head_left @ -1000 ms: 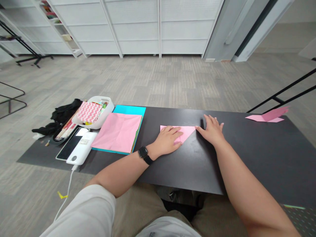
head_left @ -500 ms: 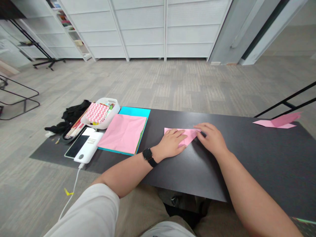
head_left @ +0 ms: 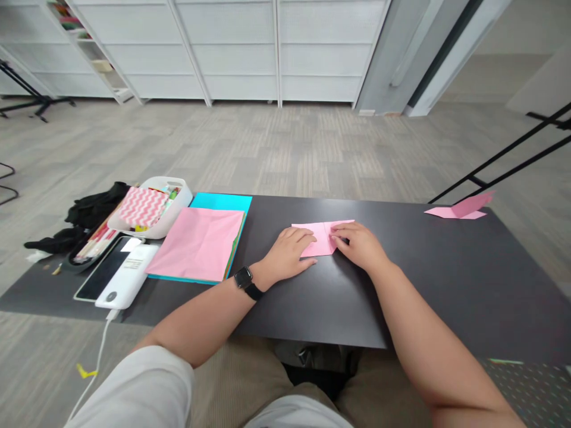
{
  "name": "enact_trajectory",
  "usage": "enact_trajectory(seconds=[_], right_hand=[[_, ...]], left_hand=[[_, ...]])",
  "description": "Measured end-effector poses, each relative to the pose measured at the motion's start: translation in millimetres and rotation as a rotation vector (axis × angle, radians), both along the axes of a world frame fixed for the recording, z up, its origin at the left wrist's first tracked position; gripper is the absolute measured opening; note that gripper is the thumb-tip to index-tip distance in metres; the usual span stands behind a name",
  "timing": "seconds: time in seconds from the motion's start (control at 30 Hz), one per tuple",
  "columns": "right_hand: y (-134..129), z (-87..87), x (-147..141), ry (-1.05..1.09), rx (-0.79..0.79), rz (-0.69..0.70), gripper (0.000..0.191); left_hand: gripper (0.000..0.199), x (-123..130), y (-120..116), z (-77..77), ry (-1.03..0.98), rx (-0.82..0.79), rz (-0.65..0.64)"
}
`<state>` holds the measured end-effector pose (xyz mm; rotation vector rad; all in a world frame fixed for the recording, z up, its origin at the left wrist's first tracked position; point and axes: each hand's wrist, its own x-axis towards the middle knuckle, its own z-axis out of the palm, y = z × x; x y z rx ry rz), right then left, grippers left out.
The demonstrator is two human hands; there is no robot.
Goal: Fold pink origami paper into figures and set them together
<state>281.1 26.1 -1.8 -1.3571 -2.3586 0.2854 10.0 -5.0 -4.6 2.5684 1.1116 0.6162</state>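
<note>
A folded pink sheet of paper (head_left: 322,233) lies on the dark table, with a vertical crease near its middle and its right part partly lifted. Pressing on its left part is my left hand (head_left: 289,252), fingers stretched out and flat, a black watch on the wrist. At the right end, my right hand (head_left: 360,245) has thumb and fingers closed on the paper's edge, which hides that corner.
A stack of coloured paper (head_left: 200,244), pink on top, lies left of my hands. Further left are a white basket (head_left: 178,208), a phone (head_left: 100,270), and a white power bank (head_left: 127,276) with a cable. A folded pink paper piece (head_left: 461,209) stands at the far right.
The sheet's right side went from a slanted point to a squarer outline, with my right hand now gripping the flap. My left hand stays flat on the paper. The view has turned right.
</note>
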Motion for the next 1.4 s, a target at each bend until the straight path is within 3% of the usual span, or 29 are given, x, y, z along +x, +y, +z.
enact_trajectory(seconds=[0.1,0.3,0.4,0.63,0.8,1.0,1.07,1.4], right_hand=[[4.2,0.9,7.4,0.005,-0.016,-0.025,0.031],[6.9,1.3,9.5,0.044,-0.018,-0.026,0.029],[8.0,-2.9,10.1,0.061,-0.009,-0.012,0.026],[11.2,-17.1,14.6,0.067,0.002,0.001,0.024],[9.3,-13.8,11.9,0.062,0.012,0.010,0.025],[0.5,-6.2,8.9,0.018,-0.041,0.135,0.058],[-2.6,-3.9,7.5,-0.008,-0.045,0.147,0.061],[-1.5,1.0,-5.6,0.065,0.078,0.145,0.018]], left_hand=[[0.031,-2.2,2.3,3.6,0.003,0.003,-0.007],[0.036,-4.5,1.9,8.0,0.002,0.024,-0.052],[0.049,-4.0,2.4,4.4,0.005,0.018,-0.096],[0.034,-3.2,7.0,-2.4,-0.057,0.044,-0.049],[0.045,-3.0,5.6,0.9,-0.056,0.040,-0.042],[0.040,-4.5,7.0,-0.2,-0.033,0.048,0.019],[0.037,-5.4,8.5,-0.2,-0.047,0.056,0.032],[0.023,-7.0,8.2,6.9,-0.152,0.098,0.087]])
